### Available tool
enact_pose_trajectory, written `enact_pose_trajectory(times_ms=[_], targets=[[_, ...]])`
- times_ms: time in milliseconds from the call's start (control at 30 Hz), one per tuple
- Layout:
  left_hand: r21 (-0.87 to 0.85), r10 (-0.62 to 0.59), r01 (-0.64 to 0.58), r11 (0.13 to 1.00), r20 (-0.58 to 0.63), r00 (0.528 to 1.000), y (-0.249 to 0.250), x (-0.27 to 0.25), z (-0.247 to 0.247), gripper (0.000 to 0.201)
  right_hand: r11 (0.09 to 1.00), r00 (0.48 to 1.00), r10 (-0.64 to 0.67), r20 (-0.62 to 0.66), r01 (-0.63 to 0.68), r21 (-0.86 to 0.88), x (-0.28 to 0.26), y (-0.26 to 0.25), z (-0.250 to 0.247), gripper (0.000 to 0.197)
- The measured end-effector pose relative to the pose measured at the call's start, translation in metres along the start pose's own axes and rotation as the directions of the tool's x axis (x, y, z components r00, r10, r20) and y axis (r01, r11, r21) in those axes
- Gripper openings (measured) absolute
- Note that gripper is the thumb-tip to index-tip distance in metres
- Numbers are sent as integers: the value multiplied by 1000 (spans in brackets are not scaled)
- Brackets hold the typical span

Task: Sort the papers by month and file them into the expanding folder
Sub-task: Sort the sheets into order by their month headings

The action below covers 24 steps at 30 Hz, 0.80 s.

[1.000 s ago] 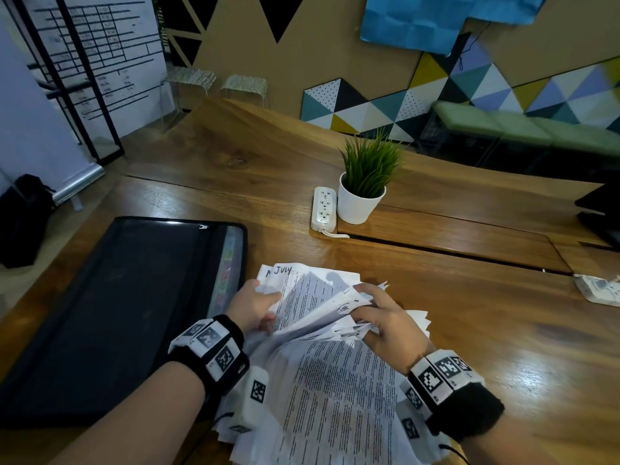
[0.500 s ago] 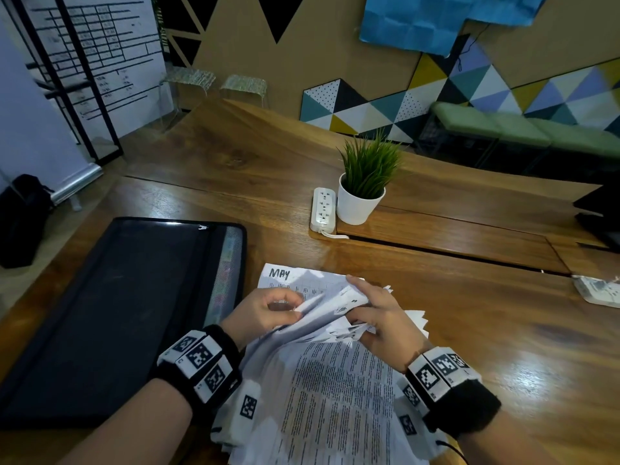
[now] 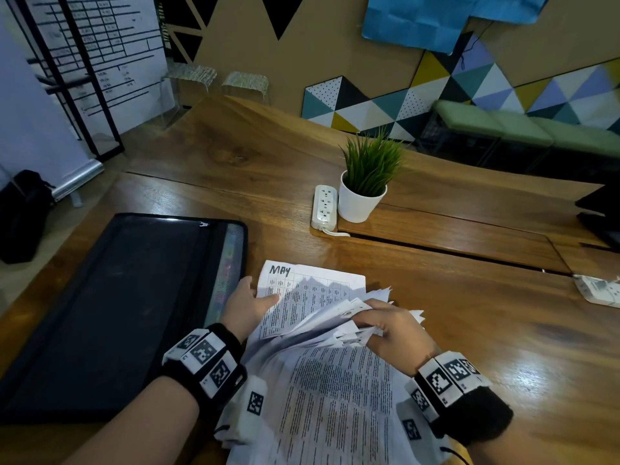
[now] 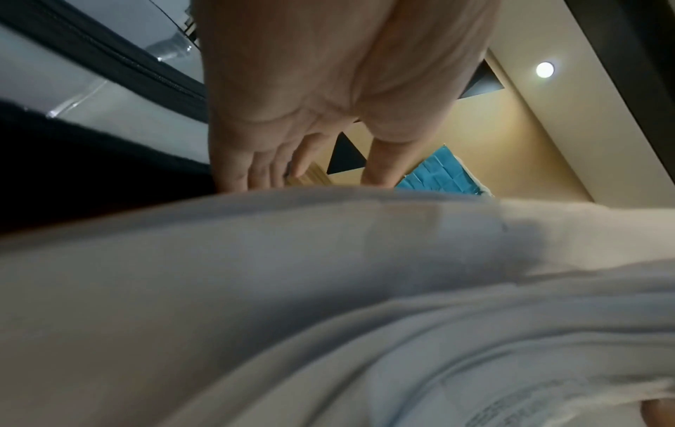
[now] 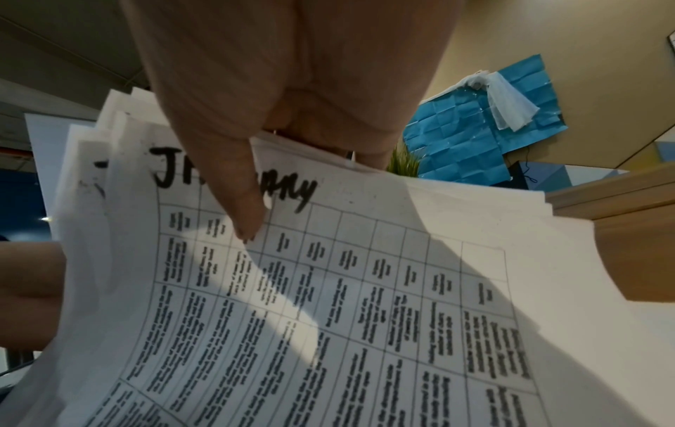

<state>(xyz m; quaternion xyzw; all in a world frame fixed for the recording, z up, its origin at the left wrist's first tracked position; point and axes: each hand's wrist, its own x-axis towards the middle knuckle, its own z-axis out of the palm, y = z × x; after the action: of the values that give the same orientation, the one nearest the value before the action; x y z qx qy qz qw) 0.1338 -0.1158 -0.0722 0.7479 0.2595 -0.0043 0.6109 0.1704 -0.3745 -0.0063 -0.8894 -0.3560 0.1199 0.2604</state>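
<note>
Now right hand (image 3: 391, 325) pinches lifted papers (image 3: 339, 317); left hand (image 3: 246, 305) presses MAY sheet (image 3: 312, 280).

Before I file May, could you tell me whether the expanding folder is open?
Open: the expanding folder lies flat, its coloured pockets exposed along the right edge.

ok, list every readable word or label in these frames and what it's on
"MAY": handwritten at the top of the sheet the left hand touches.
"J…": handwritten heading on the sheet under the right hand; the thumb hides its middle letters.
Table text on both sheets: too small to read.
Whiteboard chart: too blurred to read.
Wristband markers: patterns only.
</note>
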Motion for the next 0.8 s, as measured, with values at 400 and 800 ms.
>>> enact_pose_trajectory(times_ms=[400,800], targets=[[29,125,-139,990,287,950,0,-21,-1,40,1000,1000,24,17,-24,-1,-4,-4,-6,39],[198,79,-119,973,199,977,-6,-10,4,18,1000,999,31,25,-31,0,-6,-6,-10,35]])
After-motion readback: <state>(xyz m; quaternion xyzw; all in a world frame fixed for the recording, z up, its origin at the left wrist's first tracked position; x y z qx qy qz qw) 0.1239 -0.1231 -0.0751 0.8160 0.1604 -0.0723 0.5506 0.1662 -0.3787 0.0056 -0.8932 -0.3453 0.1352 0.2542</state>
